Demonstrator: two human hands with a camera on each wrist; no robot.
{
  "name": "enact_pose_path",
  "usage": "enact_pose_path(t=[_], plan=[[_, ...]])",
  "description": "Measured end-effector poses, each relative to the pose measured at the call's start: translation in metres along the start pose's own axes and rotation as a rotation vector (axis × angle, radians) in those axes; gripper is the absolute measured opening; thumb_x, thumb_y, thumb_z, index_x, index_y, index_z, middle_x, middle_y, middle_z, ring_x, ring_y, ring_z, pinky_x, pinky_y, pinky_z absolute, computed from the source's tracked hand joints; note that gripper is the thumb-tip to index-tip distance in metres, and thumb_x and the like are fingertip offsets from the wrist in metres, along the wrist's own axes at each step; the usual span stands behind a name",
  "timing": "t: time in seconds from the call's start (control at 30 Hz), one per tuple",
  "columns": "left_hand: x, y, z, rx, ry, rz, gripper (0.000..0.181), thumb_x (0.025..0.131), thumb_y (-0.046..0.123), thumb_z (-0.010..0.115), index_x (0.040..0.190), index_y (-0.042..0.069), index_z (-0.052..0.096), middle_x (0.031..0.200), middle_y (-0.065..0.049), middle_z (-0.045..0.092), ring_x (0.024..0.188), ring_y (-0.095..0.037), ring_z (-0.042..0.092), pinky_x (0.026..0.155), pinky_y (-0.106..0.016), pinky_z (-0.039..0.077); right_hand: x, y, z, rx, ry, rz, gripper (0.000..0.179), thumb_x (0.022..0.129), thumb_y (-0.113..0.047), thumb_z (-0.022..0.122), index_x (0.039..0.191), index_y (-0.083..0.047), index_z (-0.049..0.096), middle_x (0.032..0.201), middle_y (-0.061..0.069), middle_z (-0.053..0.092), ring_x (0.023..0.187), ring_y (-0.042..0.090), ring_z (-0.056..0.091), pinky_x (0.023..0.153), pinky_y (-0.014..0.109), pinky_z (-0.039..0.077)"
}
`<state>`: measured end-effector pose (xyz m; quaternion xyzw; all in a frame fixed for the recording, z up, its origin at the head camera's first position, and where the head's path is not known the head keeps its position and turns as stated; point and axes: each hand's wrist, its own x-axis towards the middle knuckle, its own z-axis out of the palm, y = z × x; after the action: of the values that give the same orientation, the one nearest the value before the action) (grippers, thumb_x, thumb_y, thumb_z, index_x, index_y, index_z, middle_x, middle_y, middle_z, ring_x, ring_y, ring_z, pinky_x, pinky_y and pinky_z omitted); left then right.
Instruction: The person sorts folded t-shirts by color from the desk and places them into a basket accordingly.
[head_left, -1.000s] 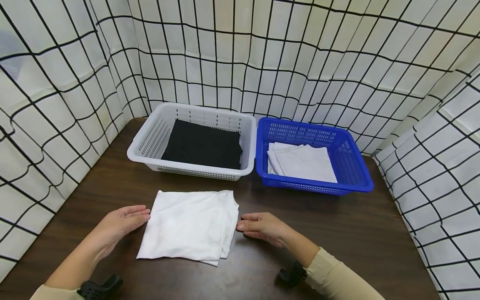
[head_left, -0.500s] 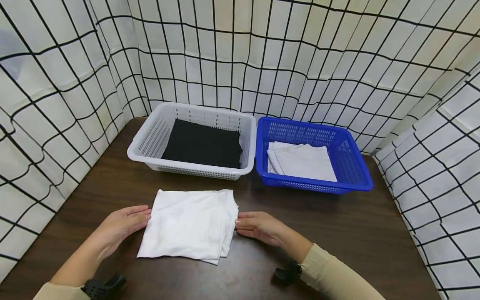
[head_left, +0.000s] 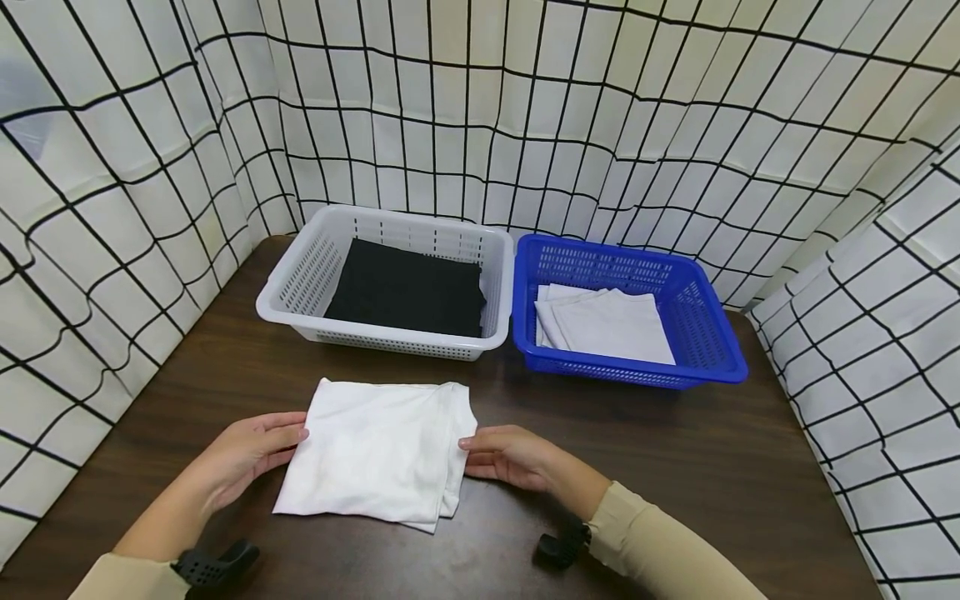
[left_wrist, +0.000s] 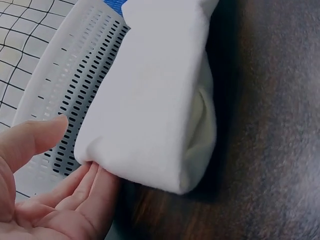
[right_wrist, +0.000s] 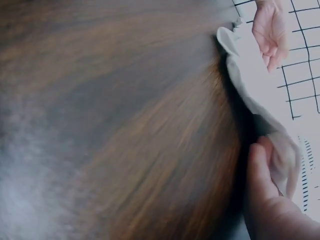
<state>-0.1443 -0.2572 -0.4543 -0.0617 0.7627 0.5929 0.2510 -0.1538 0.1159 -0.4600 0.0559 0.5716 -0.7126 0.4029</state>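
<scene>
A folded white cloth (head_left: 375, 450) lies on the table between the two hands, its layers showing at the right edge. My left hand (head_left: 251, 454) is at its left edge. In the left wrist view the fingers (left_wrist: 102, 195) reach under the fold, while the thumb (left_wrist: 37, 137) stands apart from the fabric. My right hand (head_left: 517, 457) pinches the right edge, thumb on top and the other fingers underneath, partly hidden. In the right wrist view the cloth (right_wrist: 250, 75) runs from the right hand (right_wrist: 272, 195) toward the left hand (right_wrist: 270, 32).
Behind the cloth stands a white basket (head_left: 397, 340) with folded black fabric (head_left: 408, 287) in it. Beside it, a blue basket (head_left: 705, 333) holds folded white cloths (head_left: 611, 325). A white sheet with black grid lines (head_left: 480, 108) hangs around the dark wooden table (head_left: 637, 450).
Both hands have moved inward to the cloth's side edges, the fingers slipping underneath. My right thumb now lies over the right edge. The baskets have not moved.
</scene>
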Motion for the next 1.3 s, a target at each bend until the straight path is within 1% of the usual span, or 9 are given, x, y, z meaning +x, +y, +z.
enact_pose_path(t=[0.17, 0.23, 0.33, 0.4, 0.47, 0.53, 0.8, 1.07, 1.3], plan=[[0.001, -0.001, 0.000, 0.003, 0.013, -0.034, 0.073, 0.098, 0.030, 0.063, 0.149, -0.012, 0.031, 0.145, -0.022, 0.051, 0.102, 0.001, 0.062, 0.091, -0.028, 0.058, 0.002, 0.000, 0.007, -0.055, -0.010, -0.012, 0.042, 0.096, -0.007, 0.059, 0.135, 0.006, 0.051, 0.116, 0.007, 0.067, 0.111, 0.019, 0.063, 0.113, 0.048, 0.043], [0.002, -0.002, 0.000, 0.000, 0.018, -0.044, 0.073, 0.098, 0.029, 0.063, 0.149, -0.012, 0.031, 0.144, -0.022, 0.052, 0.101, 0.001, 0.063, 0.090, -0.028, 0.059, 0.003, 0.001, 0.010, -0.066, -0.006, -0.015, 0.045, 0.096, -0.005, 0.059, 0.138, 0.008, 0.048, 0.119, 0.008, 0.067, 0.113, 0.019, 0.063, 0.113, 0.048, 0.043], [0.002, -0.002, 0.001, -0.031, 0.022, -0.055, 0.072, 0.098, 0.027, 0.064, 0.148, -0.014, 0.032, 0.135, -0.016, 0.060, 0.098, -0.001, 0.065, 0.088, -0.029, 0.059, 0.004, 0.001, 0.014, -0.074, 0.012, -0.015, 0.043, 0.096, -0.003, 0.060, 0.137, 0.008, 0.050, 0.118, 0.008, 0.067, 0.111, 0.018, 0.063, 0.111, 0.045, 0.046], [0.002, -0.002, 0.001, -0.070, 0.015, -0.061, 0.070, 0.097, 0.024, 0.065, 0.146, -0.015, 0.033, 0.123, -0.007, 0.066, 0.095, -0.002, 0.066, 0.086, -0.029, 0.060, 0.005, 0.001, 0.015, -0.078, 0.035, -0.009, 0.041, 0.096, -0.004, 0.060, 0.135, 0.007, 0.052, 0.116, 0.007, 0.068, 0.107, 0.016, 0.064, 0.107, 0.043, 0.049], [0.002, -0.001, 0.003, -0.113, 0.007, -0.067, 0.068, 0.097, 0.021, 0.066, 0.144, -0.017, 0.035, 0.112, 0.002, 0.068, 0.092, -0.003, 0.068, 0.084, -0.029, 0.060, 0.006, 0.001, 0.016, -0.079, 0.062, -0.005, 0.039, 0.096, -0.005, 0.061, 0.132, 0.006, 0.055, 0.112, 0.006, 0.070, 0.102, 0.016, 0.065, 0.104, 0.041, 0.052], [0.003, -0.001, 0.005, -0.139, -0.001, -0.070, 0.066, 0.096, 0.019, 0.066, 0.142, -0.018, 0.037, 0.106, 0.006, 0.068, 0.090, -0.004, 0.068, 0.083, -0.028, 0.061, 0.007, 0.003, 0.016, -0.078, 0.089, -0.002, 0.036, 0.096, -0.007, 0.062, 0.130, 0.006, 0.057, 0.108, 0.005, 0.071, 0.098, 0.015, 0.067, 0.100, 0.041, 0.055], [0.004, 0.002, 0.012, -0.124, -0.001, -0.089, 0.070, 0.095, 0.023, 0.067, 0.142, -0.018, 0.035, 0.108, 0.001, 0.068, 0.091, -0.006, 0.068, 0.084, -0.031, 0.061, 0.009, 0.009, 0.015, -0.079, 0.127, -0.018, 0.032, 0.097, -0.007, 0.062, 0.126, 0.005, 0.059, 0.101, 0.004, 0.072, 0.092, 0.015, 0.068, 0.093, 0.040, 0.058], [0.003, 0.004, 0.019, -0.128, -0.020, -0.104, 0.070, 0.094, 0.024, 0.069, 0.143, -0.015, 0.036, 0.101, 0.004, 0.069, 0.088, -0.010, 0.070, 0.081, -0.032, 0.062, 0.009, 0.011, 0.015, -0.074, 0.126, -0.034, 0.031, 0.097, -0.006, 0.061, 0.125, 0.006, 0.059, 0.098, 0.003, 0.072, 0.091, 0.014, 0.068, 0.091, 0.038, 0.059], [0.004, 0.005, 0.022, -0.068, -0.013, -0.097, 0.072, 0.094, 0.026, 0.069, 0.145, -0.012, 0.036, 0.106, 0.003, 0.069, 0.091, -0.011, 0.068, 0.081, -0.032, 0.061, 0.006, 0.012, 0.015, -0.065, 0.147, -0.048, 0.031, 0.096, -0.007, 0.062, 0.123, 0.007, 0.060, 0.094, 0.002, 0.071, 0.088, 0.014, 0.068, 0.089, 0.037, 0.060]])
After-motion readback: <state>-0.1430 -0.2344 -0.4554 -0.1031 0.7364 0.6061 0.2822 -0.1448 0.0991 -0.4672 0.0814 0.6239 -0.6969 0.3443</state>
